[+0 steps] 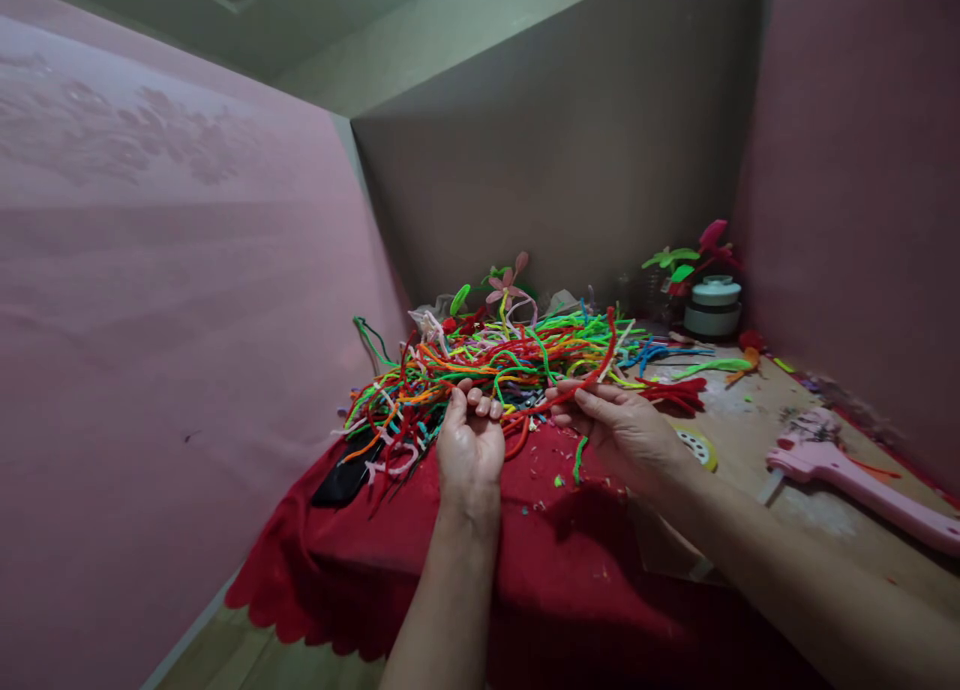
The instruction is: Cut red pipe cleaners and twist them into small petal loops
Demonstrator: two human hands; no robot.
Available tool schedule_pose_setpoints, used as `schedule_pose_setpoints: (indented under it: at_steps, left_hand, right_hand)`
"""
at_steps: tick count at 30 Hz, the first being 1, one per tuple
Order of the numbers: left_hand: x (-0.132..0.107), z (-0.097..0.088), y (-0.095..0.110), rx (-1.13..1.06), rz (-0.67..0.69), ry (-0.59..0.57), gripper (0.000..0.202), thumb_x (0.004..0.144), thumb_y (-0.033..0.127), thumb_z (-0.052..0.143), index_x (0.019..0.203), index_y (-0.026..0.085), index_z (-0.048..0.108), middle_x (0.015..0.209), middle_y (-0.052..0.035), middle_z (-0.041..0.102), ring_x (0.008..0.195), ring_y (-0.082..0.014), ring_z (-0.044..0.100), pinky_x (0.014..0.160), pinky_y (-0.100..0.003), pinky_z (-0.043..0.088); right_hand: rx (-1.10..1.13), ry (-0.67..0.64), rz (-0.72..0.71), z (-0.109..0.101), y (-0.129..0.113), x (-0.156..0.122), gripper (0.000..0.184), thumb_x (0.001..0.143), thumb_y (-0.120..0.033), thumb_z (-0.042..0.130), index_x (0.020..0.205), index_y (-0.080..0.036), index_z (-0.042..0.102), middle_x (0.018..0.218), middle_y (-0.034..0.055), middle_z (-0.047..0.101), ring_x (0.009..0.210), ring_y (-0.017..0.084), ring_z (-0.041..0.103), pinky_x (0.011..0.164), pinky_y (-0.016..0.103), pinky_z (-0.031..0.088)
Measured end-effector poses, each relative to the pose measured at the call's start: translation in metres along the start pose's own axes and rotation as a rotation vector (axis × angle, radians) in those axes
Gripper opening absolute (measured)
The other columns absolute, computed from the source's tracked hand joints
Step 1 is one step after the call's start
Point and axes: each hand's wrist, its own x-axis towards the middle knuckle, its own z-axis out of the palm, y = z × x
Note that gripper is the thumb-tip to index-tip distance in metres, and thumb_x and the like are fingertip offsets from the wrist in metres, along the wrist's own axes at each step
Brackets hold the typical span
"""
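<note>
A red pipe cleaner [604,355] runs between my two hands in front of a heap of coloured pipe cleaners [480,355]. My right hand [626,428] pinches it between thumb and fingers, and its free end sticks up past them. My left hand [472,440] is turned palm up with curled fingers, closed on the other end of the strand. Its exact grip is partly hidden by the fingers. Below the right hand, a short green piece [580,460] lies on the red tablecloth [420,545].
At the right, a pink glue gun [855,480] lies on a brown board [810,530], with a yellow tape roll [699,448] nearby. A black phone-like object [345,478] lies at the left edge. Behind stand a lidded jar [712,308] and pipe-cleaner flowers [506,288]. Pink walls flank the table.
</note>
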Motion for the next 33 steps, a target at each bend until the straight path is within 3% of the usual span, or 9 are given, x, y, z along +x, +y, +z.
schedule_pose_setpoints:
  at_steps: [6, 11, 17, 21, 24, 28, 31, 33]
  left_hand:
    - [0.0, 0.0, -0.002, 0.015, 0.0, -0.034, 0.02, 0.091, 0.015, 0.039, 0.077, 0.012, 0.053, 0.057, 0.0045, 0.04, 0.045, -0.004, 0.037, 0.047, -0.019, 0.03]
    - [-0.001, 0.02, 0.002, 0.102, -0.052, -0.113, 0.01, 0.084, 0.015, 0.052, 0.075, 0.013, 0.054, 0.053, 0.0067, 0.036, 0.041, -0.003, 0.031, 0.045, -0.018, 0.028]
    - [0.014, 0.041, 0.002, 0.322, -0.192, -0.311, 0.025, 0.069, 0.014, 0.067, 0.057, 0.014, 0.046, 0.044, 0.0109, 0.019, 0.037, -0.0021, 0.017, 0.038, -0.018, 0.019]
    - [0.028, 0.044, -0.002, 0.477, -0.24, -0.4, 0.018, 0.07, 0.024, 0.069, 0.069, 0.01, 0.058, 0.043, 0.0113, 0.022, 0.036, -0.0011, 0.015, 0.038, -0.016, 0.016]
    - [0.033, 0.045, -0.005, 0.514, -0.147, -0.429, 0.027, 0.071, 0.036, 0.068, 0.069, 0.011, 0.058, 0.045, 0.0093, 0.03, 0.036, -0.0011, 0.019, 0.038, -0.017, 0.019]
    - [0.034, 0.042, -0.01, 0.733, 0.162, -0.472, 0.031, 0.075, 0.042, 0.063, 0.065, 0.013, 0.059, 0.051, 0.005, 0.041, 0.043, -0.004, 0.034, 0.044, -0.019, 0.026]
    - [0.035, 0.038, -0.012, 0.992, 0.395, -0.501, 0.03, 0.079, 0.039, 0.059, 0.063, 0.014, 0.06, 0.059, 0.0024, 0.05, 0.054, -0.0065, 0.042, 0.053, -0.02, 0.032]
    - [0.038, 0.035, -0.014, 1.064, 0.476, -0.502, 0.031, 0.081, 0.04, 0.056, 0.062, 0.015, 0.059, 0.061, 0.0025, 0.051, 0.057, -0.0075, 0.043, 0.056, -0.021, 0.033]
  right_hand:
    - [-0.048, -0.01, 0.038, -0.003, -0.001, 0.005, 0.02, 0.064, -0.028, 0.075, 0.076, -0.013, 0.069, 0.072, 0.0056, 0.069, 0.058, 0.012, 0.06, 0.053, 0.022, 0.046]
    - [-0.174, -0.04, 0.07, -0.003, -0.003, 0.01, 0.019, 0.063, -0.027, 0.073, 0.074, -0.012, 0.07, 0.056, 0.0008, 0.06, 0.045, 0.005, 0.046, 0.042, 0.019, 0.031]
    - [-0.331, -0.091, 0.034, -0.003, -0.004, 0.017, 0.013, 0.067, -0.025, 0.066, 0.071, -0.013, 0.068, 0.049, -0.0025, 0.053, 0.04, 0.005, 0.039, 0.041, 0.021, 0.025]
    - [-0.377, -0.098, 0.07, -0.006, 0.0, 0.018, 0.015, 0.068, -0.026, 0.065, 0.073, -0.012, 0.067, 0.051, -0.0032, 0.051, 0.04, 0.006, 0.038, 0.042, 0.022, 0.025]
    - [-0.37, -0.089, 0.086, -0.008, 0.003, 0.02, 0.017, 0.069, -0.029, 0.065, 0.07, -0.012, 0.065, 0.052, -0.0038, 0.048, 0.043, 0.006, 0.038, 0.043, 0.023, 0.026]
    - [-0.404, -0.115, 0.124, -0.01, 0.005, 0.021, 0.024, 0.07, -0.033, 0.066, 0.06, -0.013, 0.058, 0.051, -0.0053, 0.041, 0.044, 0.005, 0.033, 0.045, 0.023, 0.028]
    - [-0.446, -0.15, 0.234, -0.009, 0.004, 0.02, 0.033, 0.067, -0.033, 0.068, 0.049, -0.015, 0.047, 0.047, -0.0058, 0.037, 0.042, 0.005, 0.031, 0.044, 0.023, 0.029]
    - [-0.432, -0.174, 0.33, -0.008, 0.004, 0.018, 0.034, 0.065, -0.033, 0.069, 0.047, -0.016, 0.046, 0.045, -0.006, 0.036, 0.041, 0.006, 0.031, 0.043, 0.024, 0.032]
